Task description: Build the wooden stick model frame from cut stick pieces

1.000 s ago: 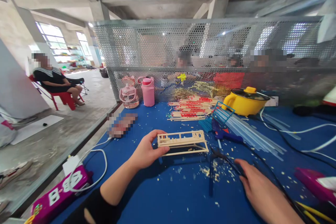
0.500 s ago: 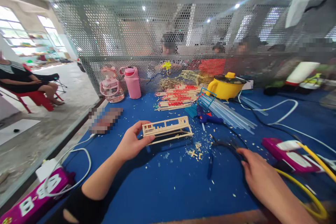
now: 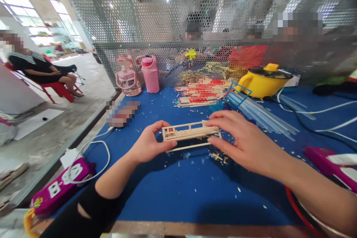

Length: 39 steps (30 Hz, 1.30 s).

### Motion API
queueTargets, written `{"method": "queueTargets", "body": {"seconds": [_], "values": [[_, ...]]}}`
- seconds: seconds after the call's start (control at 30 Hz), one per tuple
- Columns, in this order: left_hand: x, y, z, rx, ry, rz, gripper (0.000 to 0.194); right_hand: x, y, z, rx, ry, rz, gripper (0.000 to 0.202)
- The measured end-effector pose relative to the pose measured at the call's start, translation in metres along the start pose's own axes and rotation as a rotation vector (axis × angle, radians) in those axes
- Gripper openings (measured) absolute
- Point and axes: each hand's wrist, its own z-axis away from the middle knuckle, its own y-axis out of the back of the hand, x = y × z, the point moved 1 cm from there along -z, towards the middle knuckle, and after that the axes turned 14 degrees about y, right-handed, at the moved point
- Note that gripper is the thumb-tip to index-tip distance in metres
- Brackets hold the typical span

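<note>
A small frame of thin wooden sticks [image 3: 189,132] is held just above the blue table top, its long side running left to right. My left hand [image 3: 152,142] grips its left end between thumb and fingers. At the right end, my right hand [image 3: 237,137] has its thumb and fingertips closed around the frame. Small wood scraps [image 3: 219,157] lie on the table below my right hand. Behind the frame is a pile of wooden sticks with red wrappings [image 3: 202,92].
Two pink bottles [image 3: 150,74] stand at the back left before a perforated metal screen [image 3: 153,18]. Clear glue sticks [image 3: 264,115] and a yellow pot [image 3: 263,81] are at the right. Purple power strips [image 3: 63,186] flank the table. A person [image 3: 41,68] sits far left.
My right hand has let go of the dark tool at the right and moved left to take the frame's right end. The whole view has shifted. My left hand still holds the frame.
</note>
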Motion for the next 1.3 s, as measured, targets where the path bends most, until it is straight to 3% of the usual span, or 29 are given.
{"method": "queueTargets", "body": {"seconds": [0.07, 0.17, 0.3, 0.4, 0.5, 1.07, 1.23, 1.3], "values": [[0.0, 0.0, 0.001, -0.027, 0.002, 0.007, 0.03, 0.001, -0.006, -0.019, -0.02, 0.032, -0.08, 0.023], [-0.003, -0.001, 0.001, -0.051, 0.002, 0.005, 0.03, 0.012, -0.012, -0.045, -0.096, -0.034, -0.267, 0.024], [-0.005, -0.002, -0.001, -0.064, -0.019, 0.038, 0.031, 0.03, -0.017, -0.077, -0.351, -0.168, -0.616, 0.038], [-0.006, -0.002, -0.002, -0.062, -0.014, 0.054, 0.031, 0.036, -0.023, -0.091, -0.484, -0.163, -0.702, 0.041], [-0.006, -0.002, -0.002, -0.058, -0.021, 0.059, 0.031, 0.036, -0.032, -0.094, -0.529, -0.168, -0.76, 0.043], [-0.006, -0.003, -0.003, -0.066, -0.012, 0.108, 0.032, 0.038, -0.039, -0.085, -0.465, -0.199, -0.763, 0.041], [-0.007, -0.003, -0.005, -0.062, -0.068, 0.133, 0.03, 0.039, -0.013, -0.068, -0.166, -0.185, -0.474, 0.041], [-0.007, -0.002, -0.006, -0.044, -0.131, 0.117, 0.029, 0.036, -0.004, -0.049, -0.147, -0.207, -0.312, 0.046]]}}
